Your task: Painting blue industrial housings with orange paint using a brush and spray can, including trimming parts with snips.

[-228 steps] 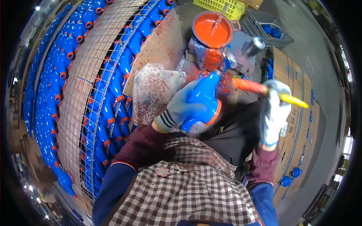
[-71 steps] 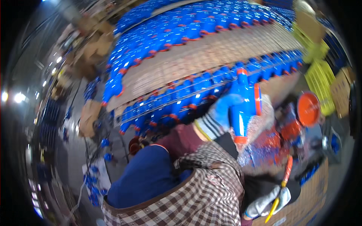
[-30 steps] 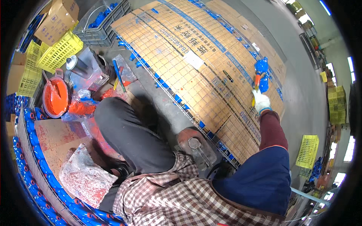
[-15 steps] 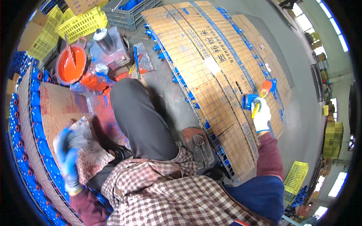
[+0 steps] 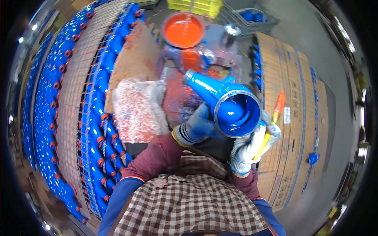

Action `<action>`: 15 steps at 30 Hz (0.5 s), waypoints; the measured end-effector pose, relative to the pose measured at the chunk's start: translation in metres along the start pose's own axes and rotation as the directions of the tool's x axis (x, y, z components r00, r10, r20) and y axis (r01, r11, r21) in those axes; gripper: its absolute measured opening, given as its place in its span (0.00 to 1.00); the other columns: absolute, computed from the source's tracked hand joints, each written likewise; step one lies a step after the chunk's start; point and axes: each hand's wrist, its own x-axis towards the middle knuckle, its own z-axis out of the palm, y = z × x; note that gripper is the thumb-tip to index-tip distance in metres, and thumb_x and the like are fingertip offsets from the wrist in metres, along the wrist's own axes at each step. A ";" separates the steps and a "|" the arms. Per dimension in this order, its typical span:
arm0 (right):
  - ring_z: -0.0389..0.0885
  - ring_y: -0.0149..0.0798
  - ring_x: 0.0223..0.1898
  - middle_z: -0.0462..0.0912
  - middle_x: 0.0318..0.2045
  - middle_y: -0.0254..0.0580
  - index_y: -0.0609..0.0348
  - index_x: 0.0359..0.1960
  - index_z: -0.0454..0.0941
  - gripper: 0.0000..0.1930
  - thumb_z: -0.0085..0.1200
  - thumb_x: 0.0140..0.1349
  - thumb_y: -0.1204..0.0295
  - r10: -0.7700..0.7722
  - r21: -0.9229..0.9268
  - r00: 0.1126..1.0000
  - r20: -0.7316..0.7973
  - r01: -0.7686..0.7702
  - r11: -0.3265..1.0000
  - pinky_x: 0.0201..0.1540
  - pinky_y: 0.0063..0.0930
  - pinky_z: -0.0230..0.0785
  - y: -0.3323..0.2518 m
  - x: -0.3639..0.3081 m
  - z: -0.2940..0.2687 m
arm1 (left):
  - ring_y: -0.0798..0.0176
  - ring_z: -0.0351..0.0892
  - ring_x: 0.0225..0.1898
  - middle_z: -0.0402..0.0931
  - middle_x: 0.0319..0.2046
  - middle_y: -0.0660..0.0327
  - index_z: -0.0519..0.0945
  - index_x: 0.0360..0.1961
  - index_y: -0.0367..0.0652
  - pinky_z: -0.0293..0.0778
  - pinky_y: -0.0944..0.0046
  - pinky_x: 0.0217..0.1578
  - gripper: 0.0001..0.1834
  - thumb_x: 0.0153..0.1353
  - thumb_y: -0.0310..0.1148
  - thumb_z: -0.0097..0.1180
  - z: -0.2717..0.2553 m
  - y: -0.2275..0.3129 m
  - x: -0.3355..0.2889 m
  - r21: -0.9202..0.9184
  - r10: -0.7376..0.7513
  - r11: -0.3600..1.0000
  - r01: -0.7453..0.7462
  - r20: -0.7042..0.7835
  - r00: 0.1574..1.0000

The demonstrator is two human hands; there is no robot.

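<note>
My left hand [image 5: 200, 125], in a blue-stained knit glove, is closed around the underside of a shiny blue pipe fitting [image 5: 208, 88]. The fitting has a narrow threaded neck pointing up-left and a wide round mouth turned toward me. Against the right of its rim is my right hand [image 5: 252, 147], in a white glove. Its fingers are closed on a paintbrush [image 5: 264, 142] with a yellow handle, the orange-coated tip pointing up and away from the fitting. Whether the right fingers also grip the rim I cannot tell.
A pot of orange paint [image 5: 184, 29] stands ahead, with a metal can [image 5: 230, 36] beside it. A stained cloth [image 5: 139, 112] lies left of my hands. Racks of blue fittings [image 5: 59, 129] fill the left. Cardboard [image 5: 283, 165] covers a rack at right.
My right hand has brought the blue fitting and brush from the right-hand rack to the middle. My left hand has left the cloth and taken hold of the fitting. The view has turned left.
</note>
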 end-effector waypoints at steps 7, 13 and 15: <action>0.84 0.37 0.34 0.74 0.59 0.68 0.57 0.63 0.61 0.19 0.40 0.78 0.60 -0.020 -0.176 0.862 0.506 0.126 0.976 0.45 0.29 0.76 0.052 0.024 0.041 | 0.55 0.67 0.68 0.63 0.69 0.56 0.55 0.74 0.46 0.66 0.46 0.68 0.36 0.73 0.54 0.44 -0.119 0.050 -0.008 -0.624 -0.041 0.781 0.009 -0.037 0.998; 0.75 0.26 0.35 0.80 0.40 0.37 0.57 0.65 0.68 0.25 0.38 0.77 0.52 0.367 -0.351 0.921 0.134 -0.302 0.886 0.37 0.18 0.68 0.119 0.092 0.092 | 0.52 0.72 0.64 0.66 0.67 0.52 0.57 0.74 0.44 0.73 0.47 0.62 0.45 0.67 0.65 0.48 -0.184 0.045 -0.012 -0.542 0.121 0.785 -0.299 -0.339 0.933; 0.78 0.27 0.41 0.82 0.44 0.41 0.58 0.60 0.71 0.19 0.46 0.77 0.60 0.305 -0.360 0.940 0.151 -0.235 0.903 0.44 0.23 0.72 0.143 0.111 0.098 | 0.53 0.75 0.61 0.70 0.63 0.52 0.60 0.72 0.41 0.76 0.49 0.58 0.46 0.65 0.67 0.47 -0.192 0.038 -0.006 -0.621 0.146 0.683 -0.386 -0.402 0.904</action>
